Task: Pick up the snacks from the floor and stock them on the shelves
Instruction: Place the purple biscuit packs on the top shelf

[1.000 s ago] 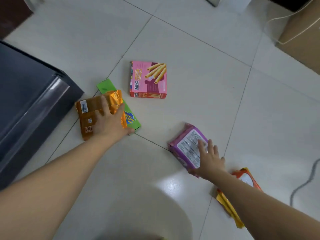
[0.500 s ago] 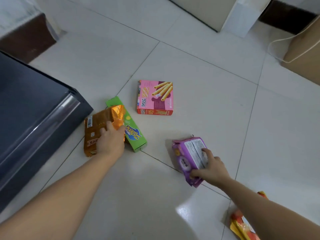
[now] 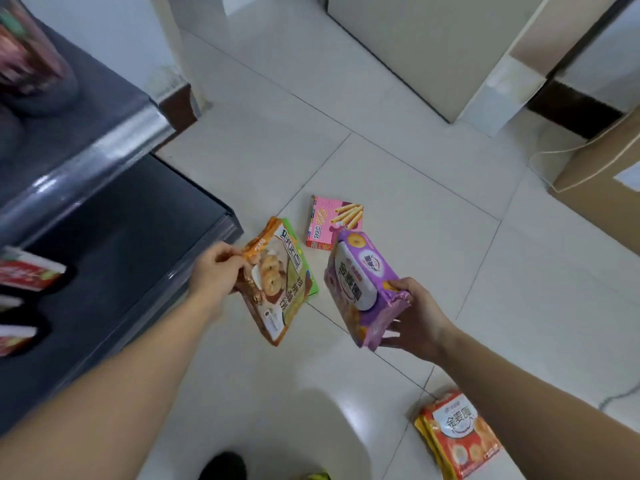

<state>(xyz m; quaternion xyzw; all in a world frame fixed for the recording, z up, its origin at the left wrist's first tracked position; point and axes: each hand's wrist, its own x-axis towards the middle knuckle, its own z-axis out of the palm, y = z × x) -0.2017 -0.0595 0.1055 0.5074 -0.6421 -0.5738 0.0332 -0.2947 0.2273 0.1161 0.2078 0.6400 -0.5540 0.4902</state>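
Both hands are full above the floor (image 3: 433, 209): the left hand (image 3: 216, 271) pinches an orange packet (image 3: 277, 289) by its top edge, and the right hand (image 3: 415, 320) grips a purple packet (image 3: 360, 285) by one end. A pink box (image 3: 334, 223), green box (image 3: 310, 284) and red packets (image 3: 457, 434) lie below. The dangling orange packet likely needs a firmer hold before both go level onto the shelf (image 3: 114, 216) at left.

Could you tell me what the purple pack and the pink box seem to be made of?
Purple pack: likely glossy plastic film, judging by its crimped end in the right hand's grip. Pink box: probably cardboard, given flat faces and crisp edges.
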